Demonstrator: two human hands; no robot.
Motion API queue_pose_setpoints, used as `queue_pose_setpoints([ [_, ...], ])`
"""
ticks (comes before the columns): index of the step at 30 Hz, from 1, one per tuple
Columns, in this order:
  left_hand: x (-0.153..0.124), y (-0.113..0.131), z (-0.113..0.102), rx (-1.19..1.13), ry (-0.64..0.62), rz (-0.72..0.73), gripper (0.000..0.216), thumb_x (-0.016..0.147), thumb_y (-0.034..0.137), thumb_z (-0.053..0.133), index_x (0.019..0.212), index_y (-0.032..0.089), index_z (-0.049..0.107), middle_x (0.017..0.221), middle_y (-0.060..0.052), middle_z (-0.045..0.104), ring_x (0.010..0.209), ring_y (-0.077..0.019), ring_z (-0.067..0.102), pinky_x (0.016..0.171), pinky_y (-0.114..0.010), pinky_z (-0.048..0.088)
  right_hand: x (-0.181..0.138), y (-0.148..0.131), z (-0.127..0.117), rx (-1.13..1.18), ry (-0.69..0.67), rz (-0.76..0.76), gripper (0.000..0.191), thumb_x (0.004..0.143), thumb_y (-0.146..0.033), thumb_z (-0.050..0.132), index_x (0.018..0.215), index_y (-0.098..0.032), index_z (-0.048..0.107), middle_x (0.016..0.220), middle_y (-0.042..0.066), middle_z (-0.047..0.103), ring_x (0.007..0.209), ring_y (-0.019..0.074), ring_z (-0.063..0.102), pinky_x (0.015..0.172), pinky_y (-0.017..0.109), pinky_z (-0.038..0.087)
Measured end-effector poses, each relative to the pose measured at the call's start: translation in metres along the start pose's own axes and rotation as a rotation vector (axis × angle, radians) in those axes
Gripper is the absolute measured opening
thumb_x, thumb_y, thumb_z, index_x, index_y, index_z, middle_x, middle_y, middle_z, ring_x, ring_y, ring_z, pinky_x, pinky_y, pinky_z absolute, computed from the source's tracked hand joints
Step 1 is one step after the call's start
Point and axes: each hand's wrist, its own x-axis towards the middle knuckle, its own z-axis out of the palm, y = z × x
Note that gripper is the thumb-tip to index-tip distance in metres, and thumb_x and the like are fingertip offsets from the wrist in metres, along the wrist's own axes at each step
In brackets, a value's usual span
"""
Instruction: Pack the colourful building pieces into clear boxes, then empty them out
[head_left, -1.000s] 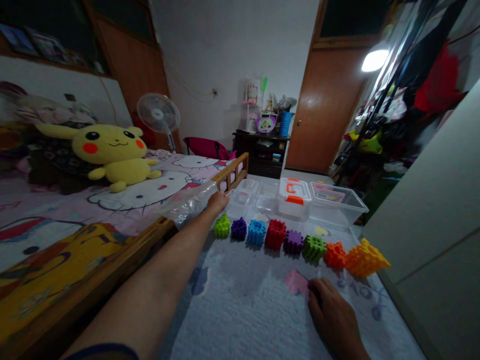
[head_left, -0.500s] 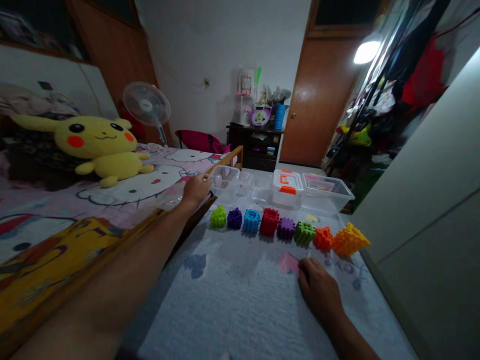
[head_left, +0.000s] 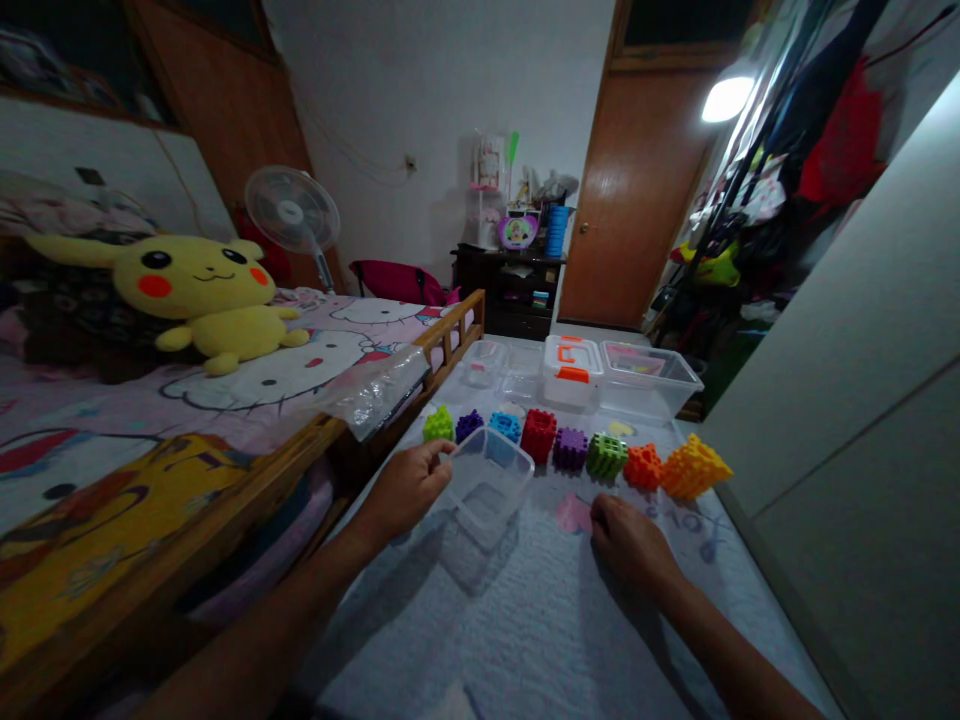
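Note:
Pinched by its left rim, a clear plastic container [head_left: 491,490] is held by my left hand [head_left: 409,488], in front of a row of coloured blocks. The row runs from a lime-green block [head_left: 438,424] and a dark blue one [head_left: 469,426] past a light blue block [head_left: 505,427], partly behind the container's rim, to a red block [head_left: 538,437]. A purple block [head_left: 571,450], a green block [head_left: 607,456], an orange block [head_left: 643,467] and a yellow-orange block [head_left: 694,468] follow. My right hand [head_left: 628,535] rests with curled fingers on the cloth; whether anything is inside cannot be seen.
Behind the blocks stand a lidded clear box with orange latches [head_left: 573,372], an open clear bin [head_left: 651,378] and smaller clear containers [head_left: 486,362]. A wooden rail [head_left: 300,455] borders the left side, with a plastic bag [head_left: 375,395] on it. A white cabinet [head_left: 847,400] flanks the right.
My left hand has brought the clear container from the back left toward me, to the near side of the blocks. My right hand stays almost where it was.

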Motion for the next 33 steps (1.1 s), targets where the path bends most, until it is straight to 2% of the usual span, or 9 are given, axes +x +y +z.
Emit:
queue_pose_setpoints([
  [6, -0.007, -0.001, 0.03, 0.017, -0.036, -0.04, 0.031, 0.08, 0.03, 0.046, 0.1, 0.022, 0.068, 0.054, 0.005, 0.05, 0.053, -0.0154, 0.052, 0.056, -0.026, 0.033, 0.004, -0.002, 0.014, 0.01, 0.254, -0.102, 0.016, 0.091, -0.018, 0.044, 0.094, -0.017, 0.059, 0.093, 0.008, 0.06, 0.089, 0.0206, 0.056, 0.078, 0.03, 0.041],
  [10, -0.013, 0.0, 0.037, 0.004, -0.037, -0.089, 0.029, 0.08, 0.029, 0.047, 0.099, 0.021, 0.067, 0.052, 0.006, 0.047, 0.051, -0.0148, 0.05, 0.055, -0.026, 0.032, 0.004, 0.002, 0.024, -0.015, 0.271, -0.198, 0.017, 0.093, -0.019, 0.045, 0.092, -0.018, 0.062, 0.092, 0.009, 0.06, 0.089, 0.022, 0.054, 0.083, 0.034, 0.042],
  [14, -0.017, -0.007, 0.031, -0.055, -0.031, -0.112, 0.033, 0.086, 0.044, 0.046, 0.1, 0.021, 0.066, 0.055, 0.005, 0.05, 0.054, -0.0154, 0.053, 0.055, -0.026, 0.035, 0.006, 0.008, 0.027, -0.005, 0.293, -0.251, 0.017, 0.092, -0.019, 0.046, 0.095, -0.02, 0.063, 0.097, 0.009, 0.061, 0.092, 0.0224, 0.054, 0.084, 0.035, 0.042],
  [17, -0.003, -0.026, 0.015, -0.047, 0.083, -0.124, 0.04, 0.089, 0.051, 0.042, 0.103, 0.02, 0.065, 0.069, 0.001, 0.06, 0.066, -0.0173, 0.06, 0.063, -0.027, 0.043, 0.008, 0.01, 0.029, 0.001, 0.298, -0.264, 0.018, 0.092, -0.019, 0.046, 0.095, -0.019, 0.064, 0.098, 0.009, 0.062, 0.091, 0.0223, 0.055, 0.083, 0.035, 0.042],
  [20, 0.029, -0.05, -0.003, 0.066, 0.235, -0.043, 0.046, 0.081, 0.044, 0.056, 0.118, 0.017, 0.058, 0.11, -0.008, 0.061, 0.098, -0.0225, 0.061, 0.086, -0.032, 0.048, 0.01, 0.011, 0.03, -0.001, 0.315, -0.263, 0.018, 0.091, -0.019, 0.047, 0.095, -0.019, 0.064, 0.098, 0.009, 0.063, 0.091, 0.0229, 0.055, 0.082, 0.036, 0.043],
  [23, 0.068, -0.066, -0.014, 0.249, 0.087, 0.062, 0.086, 0.06, 0.032, 0.077, 0.138, 0.019, 0.042, 0.14, -0.014, 0.043, 0.134, -0.0309, 0.039, 0.109, -0.039, 0.035, 0.011, 0.012, 0.03, -0.003, 0.322, -0.263, 0.017, 0.09, -0.02, 0.048, 0.095, -0.02, 0.064, 0.097, 0.009, 0.063, 0.09, 0.0233, 0.056, 0.081, 0.037, 0.044],
  [26, 0.101, -0.072, -0.013, 0.397, -0.158, 0.061, 0.111, 0.051, 0.027, 0.083, 0.147, 0.02, 0.028, 0.152, -0.016, 0.028, 0.142, -0.0348, 0.027, 0.114, -0.042, 0.028, 0.011, 0.013, 0.03, 0.004, 0.32, -0.267, 0.016, 0.09, -0.021, 0.048, 0.094, -0.021, 0.064, 0.097, 0.009, 0.063, 0.089, 0.0234, 0.057, 0.081, 0.037, 0.044],
  [29, 0.123, -0.074, -0.007, 0.454, -0.301, 0.052, 0.119, 0.046, 0.024, 0.084, 0.149, 0.021, 0.024, 0.152, -0.016, 0.032, 0.141, -0.0348, 0.029, 0.113, -0.042, 0.029, 0.012, 0.014, 0.03, 0.015, 0.318, -0.272, 0.016, 0.09, -0.021, 0.048, 0.093, -0.021, 0.063, 0.096, 0.008, 0.063, 0.089, 0.0233, 0.057, 0.08, 0.037, 0.044],
  [33, 0.137, -0.078, 0.001, 0.451, -0.356, 0.046, 0.114, 0.046, 0.018, 0.079, 0.148, 0.022, 0.028, 0.141, -0.014, 0.049, 0.129, -0.0313, 0.047, 0.104, -0.037, 0.039, 0.012, 0.014, 0.03, 0.026, 0.316, -0.272, 0.016, 0.09, -0.021, 0.048, 0.092, -0.021, 0.064, 0.094, 0.008, 0.063, 0.087, 0.023, 0.057, 0.079, 0.037, 0.045],
])
